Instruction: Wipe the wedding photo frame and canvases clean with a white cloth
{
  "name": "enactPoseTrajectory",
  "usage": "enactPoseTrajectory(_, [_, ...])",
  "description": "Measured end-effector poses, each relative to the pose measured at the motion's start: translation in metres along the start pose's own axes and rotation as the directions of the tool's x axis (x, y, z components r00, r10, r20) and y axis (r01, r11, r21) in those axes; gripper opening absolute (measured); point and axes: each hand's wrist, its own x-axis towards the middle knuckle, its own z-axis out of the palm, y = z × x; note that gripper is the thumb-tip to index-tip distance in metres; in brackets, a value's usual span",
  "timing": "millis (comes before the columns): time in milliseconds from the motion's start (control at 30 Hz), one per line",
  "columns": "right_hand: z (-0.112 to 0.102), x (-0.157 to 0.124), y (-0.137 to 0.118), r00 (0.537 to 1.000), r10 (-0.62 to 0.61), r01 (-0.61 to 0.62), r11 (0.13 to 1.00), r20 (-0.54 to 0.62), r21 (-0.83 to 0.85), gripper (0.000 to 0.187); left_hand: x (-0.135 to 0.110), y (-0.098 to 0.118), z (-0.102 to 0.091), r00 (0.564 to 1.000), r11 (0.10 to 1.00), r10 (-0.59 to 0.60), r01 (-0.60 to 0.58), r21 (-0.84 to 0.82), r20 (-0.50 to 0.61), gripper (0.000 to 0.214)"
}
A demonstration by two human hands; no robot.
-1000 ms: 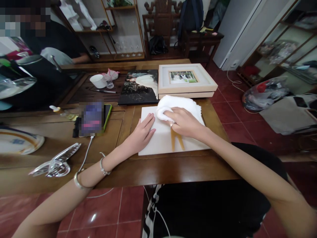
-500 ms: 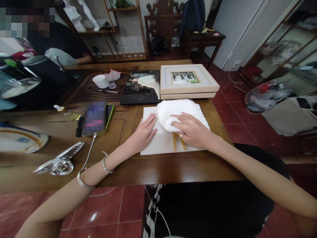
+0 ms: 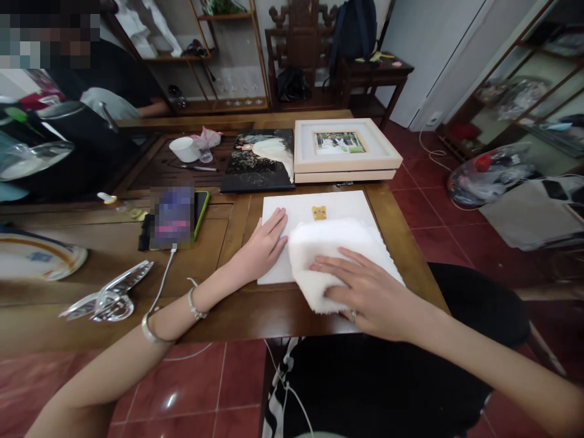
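Observation:
A white board (image 3: 283, 201) lies on the wooden table before me. My left hand (image 3: 267, 240) rests flat on its left edge, fingers stretched out and holding nothing. My right hand (image 3: 360, 286) grips a fluffy white cloth (image 3: 337, 237), pressing it down over the board's lower right part, with a fold of cloth under the fingers. Part of the cloth overhangs the board's near edge onto the table. A small gold-coloured piece (image 3: 319, 212) shows on the board just above the cloth; anything below it is covered.
Behind the board lie a dark photo panel (image 3: 260, 159) and a pale framed photo (image 3: 347, 149). To the left are a phone (image 3: 176, 216) with a cable, a dropper bottle (image 3: 121, 207), a shiny silver object (image 3: 109, 292) and a white cup (image 3: 184, 149). Another person (image 3: 114, 73) is at the far left.
My right hand has drawn the cloth toward me across the board, uncovering the upper part and the gold piece's top and covering two gold strips lower down. My left hand stays put.

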Motion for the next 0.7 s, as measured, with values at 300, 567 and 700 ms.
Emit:
enactPoseTrajectory(300, [0.007,0.053,0.062,0.988,0.116,-0.129,0.983,-0.102,-0.133,0.052,0.0,-0.003,0.002,1.0,1.0,-0.002,0.002,-0.013,-0.012,0.053])
enactPoseTrajectory(567, [0.008,0.062,0.045,0.988,0.152,-0.15,0.971,-0.001,-0.188,0.047,0.0,-0.002,0.002,1.0,1.0,-0.001,0.001,-0.004,-0.001,0.054])
enactPoseTrajectory(700, [0.01,0.045,0.022,0.996,0.084,-0.077,0.986,0.04,-0.15,0.041,-0.001,-0.003,0.001,1.0,1.0,0.016,-0.016,0.006,0.002,0.054])
